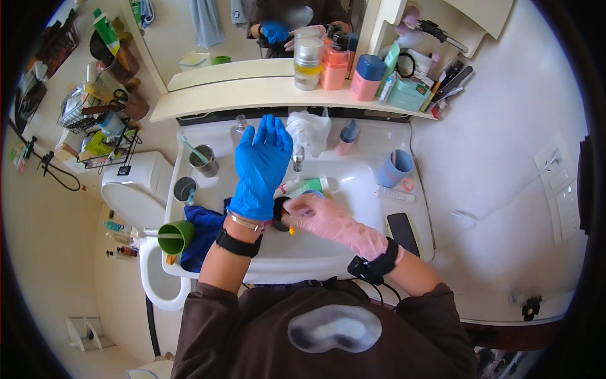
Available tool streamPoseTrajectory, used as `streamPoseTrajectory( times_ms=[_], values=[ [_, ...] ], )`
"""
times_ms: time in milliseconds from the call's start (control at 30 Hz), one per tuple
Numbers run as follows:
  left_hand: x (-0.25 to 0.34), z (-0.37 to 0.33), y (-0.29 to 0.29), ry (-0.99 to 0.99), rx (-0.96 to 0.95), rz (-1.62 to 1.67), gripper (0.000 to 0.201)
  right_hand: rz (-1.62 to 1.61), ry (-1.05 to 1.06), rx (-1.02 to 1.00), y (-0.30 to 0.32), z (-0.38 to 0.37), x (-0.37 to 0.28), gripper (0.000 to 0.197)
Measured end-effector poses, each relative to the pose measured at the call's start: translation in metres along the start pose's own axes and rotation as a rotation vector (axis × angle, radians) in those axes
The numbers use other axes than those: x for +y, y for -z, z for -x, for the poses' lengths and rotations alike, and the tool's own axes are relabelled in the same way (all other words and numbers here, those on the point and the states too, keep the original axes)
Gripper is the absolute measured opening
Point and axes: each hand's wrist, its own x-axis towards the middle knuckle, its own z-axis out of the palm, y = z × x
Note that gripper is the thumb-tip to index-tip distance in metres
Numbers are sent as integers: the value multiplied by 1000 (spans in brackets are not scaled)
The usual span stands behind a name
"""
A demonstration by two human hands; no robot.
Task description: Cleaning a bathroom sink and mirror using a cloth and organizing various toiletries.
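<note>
My left hand (262,167), in a blue rubber glove, is raised over the left side of the white sink (353,243). Its fingers stretch upward, with nothing visible in them. Lower and to the right, my right hand (315,215) wears a thin pink glove. Its fingers are bent and blurred, close to a dark round object (281,213) in the basin, and I cannot make out whether they touch it. Behind the hands lie a green and white tube (312,185) and the metal faucet (298,158), with a white crumpled cloth (309,131) draped by it.
Left of the basin stand a green cup (175,237), a blue cloth (202,234) and two metal cups (204,162). A blue cup (396,167) and a phone (403,232) rest on the right rim. Bottles line the shelf (240,88) below the mirror. A toilet (136,189) stands left.
</note>
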Motion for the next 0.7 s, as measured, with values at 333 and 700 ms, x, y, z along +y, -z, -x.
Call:
streamPoseTrajectory(
  times_ms=[333, 700],
  values=[
    [-28, -6, -8, 239, -1, 320, 37, -263, 188, -801, -20, -53, 14, 70],
    [-20, -21, -2, 38, -34, -32, 28, -246, 196, -557, -34, -39, 0, 85]
  ],
)
